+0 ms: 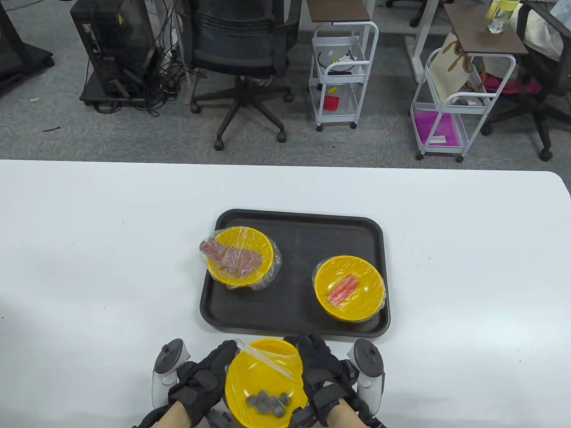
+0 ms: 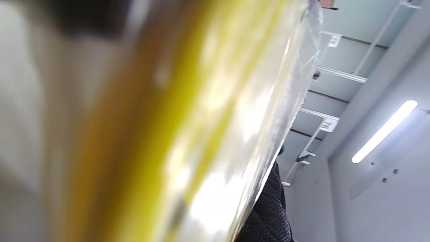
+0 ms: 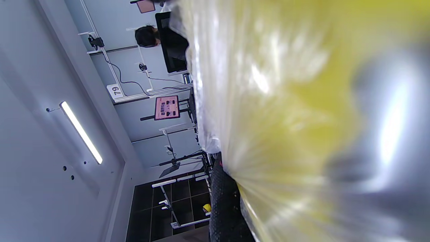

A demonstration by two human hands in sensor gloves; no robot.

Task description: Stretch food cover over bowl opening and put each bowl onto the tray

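Yellow plastic fills the space between my palms: the third bowl (image 1: pixel 266 384) sits at the near edge of the table (image 1: pixel 89 249), just short of the black tray (image 1: pixel 294 232), with a clump of grey lumps (image 1: pixel 267 401) in its bottom. My left hand (image 1: pixel 200 383) cups its left side and my right hand (image 1: pixel 323 379) its right, fingers curled against the wall and rim, so the bowl is held squarely between the two. A band of clear food cover (image 1: pixel 267 359) runs across the far part of the opening; I judge it only partly stretched, since the near part looks bare, though the film is too sheer to be sure. Both wrist views show little but blurred yellow and glinting film pressed close. On the tray, two covered bowls already stand, one with brown food (image 1: pixel 239 256) at the left and one with orange sticks (image 1: pixel 349 287) at the right. So I am on the last bowl, mid-covering. Next I should pull the film down over the near rim, then lift the bowl forward into the free space at the tray's middle.
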